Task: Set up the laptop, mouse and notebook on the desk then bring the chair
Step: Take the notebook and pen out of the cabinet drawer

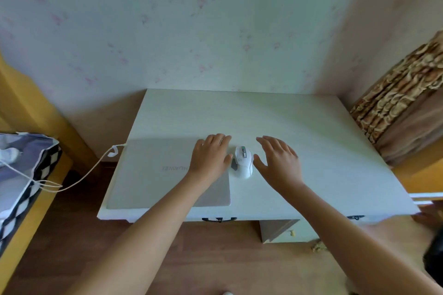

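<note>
While the closed laptop (167, 172) lies flat at the white worktop's (311, 141) front left, the white mouse (243, 161) sits just beside its right edge, likely for right-hand use. Both hands, left (211, 157) over the lid and right (278, 163), flank it, spread open and holding nothing. Floral wallpaper (191, 19) backs the worktop; wood floor (84, 246) lies below; no notebook or chair shows.
</note>
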Available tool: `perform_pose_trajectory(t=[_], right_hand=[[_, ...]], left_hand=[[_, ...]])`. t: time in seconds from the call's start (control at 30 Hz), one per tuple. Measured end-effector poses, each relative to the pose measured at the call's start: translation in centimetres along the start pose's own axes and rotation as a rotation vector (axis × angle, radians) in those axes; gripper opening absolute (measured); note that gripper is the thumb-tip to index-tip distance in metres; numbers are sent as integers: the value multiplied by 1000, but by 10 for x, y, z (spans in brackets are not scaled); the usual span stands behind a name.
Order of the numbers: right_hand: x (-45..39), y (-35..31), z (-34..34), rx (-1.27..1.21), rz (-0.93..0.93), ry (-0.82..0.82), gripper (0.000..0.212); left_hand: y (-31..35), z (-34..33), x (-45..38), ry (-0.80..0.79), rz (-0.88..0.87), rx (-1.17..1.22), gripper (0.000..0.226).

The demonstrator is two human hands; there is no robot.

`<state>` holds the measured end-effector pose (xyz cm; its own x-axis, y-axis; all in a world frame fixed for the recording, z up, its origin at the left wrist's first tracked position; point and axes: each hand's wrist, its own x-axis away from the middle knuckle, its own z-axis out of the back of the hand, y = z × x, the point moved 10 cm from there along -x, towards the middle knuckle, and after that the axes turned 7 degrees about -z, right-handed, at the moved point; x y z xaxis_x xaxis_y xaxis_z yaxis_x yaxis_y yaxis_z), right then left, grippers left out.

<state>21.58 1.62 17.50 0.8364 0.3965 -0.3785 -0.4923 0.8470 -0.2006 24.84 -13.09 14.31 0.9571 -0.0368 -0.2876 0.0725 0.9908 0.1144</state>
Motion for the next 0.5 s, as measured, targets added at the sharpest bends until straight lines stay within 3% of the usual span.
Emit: perform_pose_trajectory(t=[0.23, 0.5], right_hand=[[64, 1, 97, 132, -132, 64, 36], [180, -2, 158, 226, -423, 115, 34]], left_hand=[[83, 58, 26, 0, -272, 56, 44], [151, 83, 75, -49, -579, 98, 33]])
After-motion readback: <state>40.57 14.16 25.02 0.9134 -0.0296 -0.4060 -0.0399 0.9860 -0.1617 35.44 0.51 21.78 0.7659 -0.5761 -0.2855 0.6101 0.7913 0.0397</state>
